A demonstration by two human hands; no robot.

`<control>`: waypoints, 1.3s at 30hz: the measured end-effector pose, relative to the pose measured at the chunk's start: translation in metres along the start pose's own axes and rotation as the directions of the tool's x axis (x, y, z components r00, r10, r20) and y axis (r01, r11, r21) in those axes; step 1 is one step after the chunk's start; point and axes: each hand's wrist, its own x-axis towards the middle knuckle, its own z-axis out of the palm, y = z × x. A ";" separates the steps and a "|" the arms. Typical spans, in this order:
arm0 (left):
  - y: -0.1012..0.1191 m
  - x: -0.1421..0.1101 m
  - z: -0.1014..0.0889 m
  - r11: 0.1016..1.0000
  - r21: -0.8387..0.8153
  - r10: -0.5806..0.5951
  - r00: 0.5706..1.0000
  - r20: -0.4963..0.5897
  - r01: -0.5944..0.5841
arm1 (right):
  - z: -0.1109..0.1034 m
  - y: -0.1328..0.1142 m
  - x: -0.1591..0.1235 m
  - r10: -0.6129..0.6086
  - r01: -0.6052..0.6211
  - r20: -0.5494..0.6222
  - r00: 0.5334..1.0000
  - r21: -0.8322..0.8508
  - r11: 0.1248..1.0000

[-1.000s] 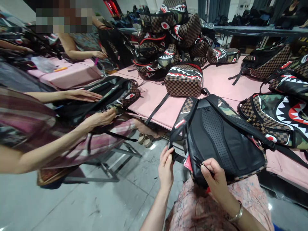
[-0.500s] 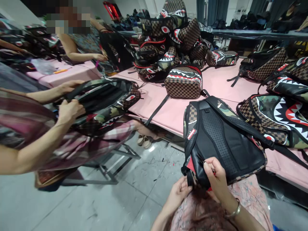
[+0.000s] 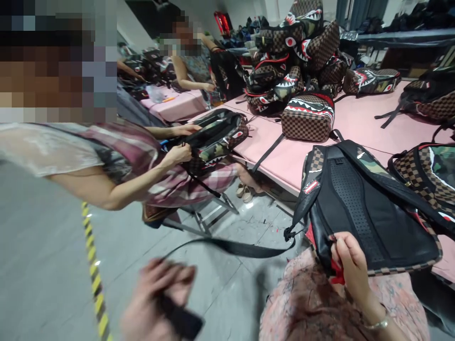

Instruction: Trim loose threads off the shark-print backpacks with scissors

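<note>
A black backpack [image 3: 359, 208] with checkered and camo sides lies back-up, half on the pink table [image 3: 284, 156] and half on my lap. My right hand [image 3: 350, 265] is closed on its bottom edge, pinching near a red tab. My left hand [image 3: 156, 298], blurred by motion, is far out to the left and wrapped round the end of a long black strap [image 3: 227, 246]. The strap runs taut from the backpack's lower left corner to that hand.
A seated person at left holds a camo shark-mouth backpack [image 3: 216, 139] in both hands. Another person works at a farther pink table. A heap of shark-mouth backpacks [image 3: 295, 61] stands at the back, more lie at right. Yellow-black floor tape [image 3: 93, 270] runs at lower left.
My left hand has swung far out to the left, pulling the black strap out long. The view has turned left. My right hand stays on the backpack's bottom edge.
</note>
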 end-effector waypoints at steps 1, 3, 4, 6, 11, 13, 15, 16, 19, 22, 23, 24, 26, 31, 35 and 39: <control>-0.008 -0.008 0.023 0.991 -0.042 -0.121 0.987 0.109 0.127 | 0.002 -0.001 -0.005 0.014 -0.014 0.021 1.000 0.013 1.000; -0.027 -0.027 0.069 0.927 -0.017 -0.343 0.866 0.363 0.375 | 0.006 -0.003 -0.015 0.013 -0.013 0.062 0.998 0.004 1.000; -0.035 -0.037 0.089 0.891 0.008 -0.405 0.786 0.467 0.454 | 0.009 -0.004 -0.019 0.003 -0.003 0.088 0.996 -0.002 1.000; -0.049 -0.053 0.118 0.846 0.046 -0.454 0.671 0.586 0.532 | 0.015 -0.005 -0.022 -0.004 0.005 0.146 0.989 -0.007 1.000; -0.064 -0.058 0.140 0.852 0.050 -0.436 0.655 0.618 0.520 | 0.028 -0.008 -0.013 0.084 -0.062 0.180 0.980 -0.127 0.990; -0.065 -0.055 0.142 0.868 0.046 -0.422 0.686 0.593 0.495 | 0.032 -0.007 -0.010 0.102 -0.077 0.202 0.974 -0.130 0.989; -0.064 -0.054 0.141 0.870 0.075 -0.440 0.696 0.567 0.488 | 0.037 -0.006 -0.009 0.102 -0.089 0.238 0.966 -0.064 0.994; -0.063 -0.055 0.140 0.867 0.096 -0.456 0.699 0.551 0.489 | 0.040 -0.005 -0.007 0.102 -0.102 0.247 0.964 -0.010 0.995; -0.063 -0.060 0.131 0.888 0.147 -0.453 0.775 0.441 0.435 | 0.046 -0.006 -0.001 0.123 -0.167 0.246 0.962 0.168 0.972; -0.068 -0.064 0.117 0.911 0.291 -0.391 0.838 0.381 0.293 | 0.049 -0.010 0.005 0.103 -0.144 0.225 0.969 0.177 0.974; -0.070 -0.064 0.113 0.905 0.348 -0.376 0.843 0.385 0.245 | 0.049 -0.011 0.006 0.079 -0.112 0.221 0.972 0.138 0.984; -0.072 -0.064 0.109 0.896 0.393 -0.365 0.846 0.388 0.207 | 0.048 -0.013 0.006 0.052 -0.071 0.218 0.975 0.081 0.994; -0.074 -0.062 0.106 0.895 0.410 -0.338 0.868 0.363 0.177 | 0.043 -0.016 0.004 -0.017 0.030 0.198 0.980 -0.067 0.997; -0.071 -0.058 0.108 0.921 0.263 -0.359 0.889 0.286 0.287 | 0.023 -0.017 -0.003 -0.356 0.389 0.156 0.921 -0.388 0.836; -0.069 -0.060 0.109 0.925 0.263 -0.346 0.895 0.283 0.274 | 0.014 -0.012 -0.002 -0.479 0.554 0.279 0.832 -0.452 0.699; -0.070 -0.063 0.108 0.920 0.285 -0.349 0.891 0.290 0.268 | 0.013 -0.010 0.003 -0.508 0.574 0.274 0.817 -0.474 0.667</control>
